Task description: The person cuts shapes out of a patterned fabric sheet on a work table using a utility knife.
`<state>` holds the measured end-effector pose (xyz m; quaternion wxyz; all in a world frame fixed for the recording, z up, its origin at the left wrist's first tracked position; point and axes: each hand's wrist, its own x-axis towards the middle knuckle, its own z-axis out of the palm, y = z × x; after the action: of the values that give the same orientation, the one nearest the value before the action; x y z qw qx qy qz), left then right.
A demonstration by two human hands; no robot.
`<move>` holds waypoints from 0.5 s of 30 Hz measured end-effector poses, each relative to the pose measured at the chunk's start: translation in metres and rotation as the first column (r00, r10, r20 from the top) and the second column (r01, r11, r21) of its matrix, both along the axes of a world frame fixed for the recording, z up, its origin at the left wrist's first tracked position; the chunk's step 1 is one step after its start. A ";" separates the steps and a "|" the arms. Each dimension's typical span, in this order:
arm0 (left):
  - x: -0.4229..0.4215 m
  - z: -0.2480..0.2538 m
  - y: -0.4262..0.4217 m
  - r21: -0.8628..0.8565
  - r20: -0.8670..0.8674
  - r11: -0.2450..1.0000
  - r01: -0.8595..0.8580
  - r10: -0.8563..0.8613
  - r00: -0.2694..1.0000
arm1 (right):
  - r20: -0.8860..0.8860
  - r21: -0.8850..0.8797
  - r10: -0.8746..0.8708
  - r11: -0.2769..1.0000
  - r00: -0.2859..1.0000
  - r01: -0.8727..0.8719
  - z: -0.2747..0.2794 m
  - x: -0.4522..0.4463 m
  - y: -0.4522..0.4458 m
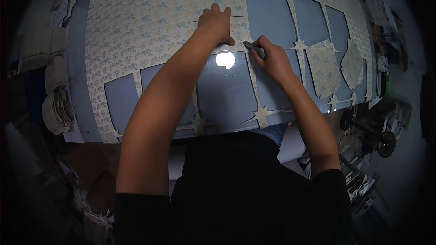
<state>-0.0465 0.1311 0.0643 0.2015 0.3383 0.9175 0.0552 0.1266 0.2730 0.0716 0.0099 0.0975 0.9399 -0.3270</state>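
My left hand [215,25] presses on a floral-patterned sheet [150,20], fingers spread and thumb out to the side. A thin dark line crosses the sheet on both sides of its fingertips; whether that is a cut or the edge of a template under the hand, I cannot tell. My right hand [273,59] is closed around a slim grey utility knife [247,45], its tip at the sheet just right of my left thumb. Large four-sided openings in the sheet show the blue-grey tabletop [268,16], with narrow strips and star-shaped scraps [262,114] between them.
Two loose patterned pieces, one large [323,69] and one narrower [352,66], lie over the openings at right. Stacked folded material [58,111] sits beyond the table's left edge. Dark wheeled equipment [386,143] stands on the floor at right. A bright reflection shows near my hands.
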 end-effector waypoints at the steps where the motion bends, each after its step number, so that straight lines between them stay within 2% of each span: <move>1: 0.000 0.000 0.002 0.001 0.003 1.000 0.000 0.000 1.000 | 0.003 0.001 0.000 1.000 1.000 0.000 0.002 -0.001 0.000; 4: 0.004 0.003 0.007 -0.065 -0.036 0.998 -0.004 0.001 0.999 | 0.039 0.041 0.037 0.998 0.999 -0.039 0.005 -0.004 0.000; 7: 0.007 0.004 0.007 -0.110 -0.069 0.990 -0.087 0.080 0.994 | 0.041 0.080 0.061 0.995 0.997 -0.064 0.007 -0.008 -0.002; 9: 0.005 0.004 0.005 -0.048 0.075 0.991 -0.127 0.130 0.989 | 0.082 0.110 0.052 0.992 0.995 -0.060 0.009 -0.012 -0.005; 15: 0.003 0.003 0.008 -0.064 0.078 0.993 -0.103 0.108 0.991 | 0.076 0.120 0.025 0.992 0.997 -0.034 0.003 -0.011 -0.007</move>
<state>-0.0435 0.1392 0.0677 0.2457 0.2806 0.9264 0.0518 0.1153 0.2659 0.0745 0.0439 0.0961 0.9584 -0.2652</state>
